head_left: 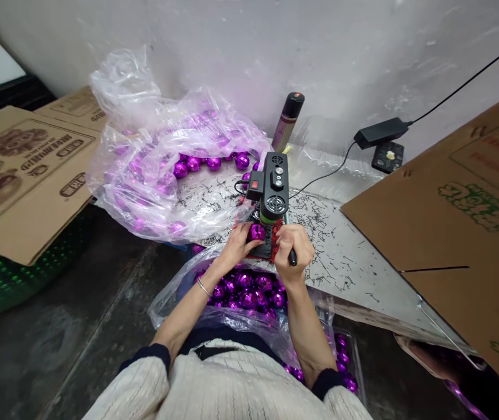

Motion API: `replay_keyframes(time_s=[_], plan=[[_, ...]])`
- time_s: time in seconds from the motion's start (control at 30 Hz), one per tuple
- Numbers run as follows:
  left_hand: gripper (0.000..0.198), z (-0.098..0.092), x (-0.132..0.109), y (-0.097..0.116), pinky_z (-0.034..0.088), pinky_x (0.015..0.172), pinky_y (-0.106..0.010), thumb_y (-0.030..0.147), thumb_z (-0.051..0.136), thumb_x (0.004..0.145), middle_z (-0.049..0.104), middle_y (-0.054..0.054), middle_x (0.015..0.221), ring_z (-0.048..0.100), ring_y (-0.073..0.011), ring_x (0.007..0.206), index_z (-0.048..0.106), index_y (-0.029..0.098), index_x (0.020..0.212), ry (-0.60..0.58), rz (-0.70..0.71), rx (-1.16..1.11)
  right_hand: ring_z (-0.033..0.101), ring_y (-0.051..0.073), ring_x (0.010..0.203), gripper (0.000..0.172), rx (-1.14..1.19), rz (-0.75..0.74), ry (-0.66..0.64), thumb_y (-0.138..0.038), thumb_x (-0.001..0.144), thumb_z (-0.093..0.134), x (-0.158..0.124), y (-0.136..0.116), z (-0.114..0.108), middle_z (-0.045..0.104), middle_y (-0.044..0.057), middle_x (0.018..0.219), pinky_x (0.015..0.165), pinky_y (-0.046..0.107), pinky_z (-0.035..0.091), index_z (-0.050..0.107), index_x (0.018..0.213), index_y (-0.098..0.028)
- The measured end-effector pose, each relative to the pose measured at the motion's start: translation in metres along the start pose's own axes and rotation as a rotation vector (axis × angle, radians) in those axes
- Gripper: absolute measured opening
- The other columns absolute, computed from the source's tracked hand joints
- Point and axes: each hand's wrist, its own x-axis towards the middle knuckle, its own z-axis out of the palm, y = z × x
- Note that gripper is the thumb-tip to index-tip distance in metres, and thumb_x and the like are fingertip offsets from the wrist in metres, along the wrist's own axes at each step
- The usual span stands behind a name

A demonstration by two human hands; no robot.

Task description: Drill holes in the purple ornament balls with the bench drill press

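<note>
Purple checkered bauble (257,232), black machine (276,191) with red switch (254,185), brown carton (485,291) with green print (479,207), cream sweater (231,388).

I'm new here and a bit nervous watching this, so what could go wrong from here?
The left hand holds a ball close to the machine, so a fingertip might get pinched if the right hand works the handle. The open bag by the person's waist holds many loose balls, which could spill if it slipped. The can behind the machine might topple if bumped.
</note>
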Motion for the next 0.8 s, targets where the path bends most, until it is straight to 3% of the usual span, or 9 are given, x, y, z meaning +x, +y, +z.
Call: replay_keyframes(time_s=[0.3, 0.57, 0.8], plan=[[0.059, 0.020, 0.003, -0.008, 0.038, 0.119, -0.050, 0.042, 0.080, 0.082, 0.066, -0.011, 0.137, 0.059, -0.0318, 0.132, 0.060, 0.023, 0.134, 0.087, -0.070, -0.116, 0.058, 0.014, 0.065, 0.024, -0.041, -0.026, -0.016, -0.011, 0.096, 0.045, -0.004, 0.002, -0.001, 0.060, 0.000, 0.070, 0.061, 0.029, 0.045, 0.051, 0.077, -0.023], [0.056, 0.022, 0.001, -0.011, 0.033, 0.123, -0.052, 0.038, 0.084, 0.077, 0.070, -0.010, 0.133, 0.060, -0.0319, 0.131, 0.065, 0.024, 0.127, 0.116, -0.083, -0.167, 0.059, 0.013, 0.064, 0.023, -0.027, -0.023, 0.039, -0.014, 0.097, 0.044, -0.023, 0.011, 0.008, 0.061, 0.000, 0.073, 0.060, 0.028, 0.047, 0.052, 0.078, -0.023], [0.055, 0.022, 0.001, -0.013, 0.033, 0.123, -0.052, 0.040, 0.081, 0.080, 0.069, -0.011, 0.133, 0.061, -0.0310, 0.130, 0.063, 0.023, 0.130, 0.095, -0.044, -0.143, 0.058, 0.013, 0.064, 0.021, 0.005, -0.040, 0.080, -0.021, 0.099, 0.043, -0.045, 0.027, 0.018, 0.061, 0.001, 0.077, 0.062, 0.030, 0.048, 0.051, 0.080, -0.023]])
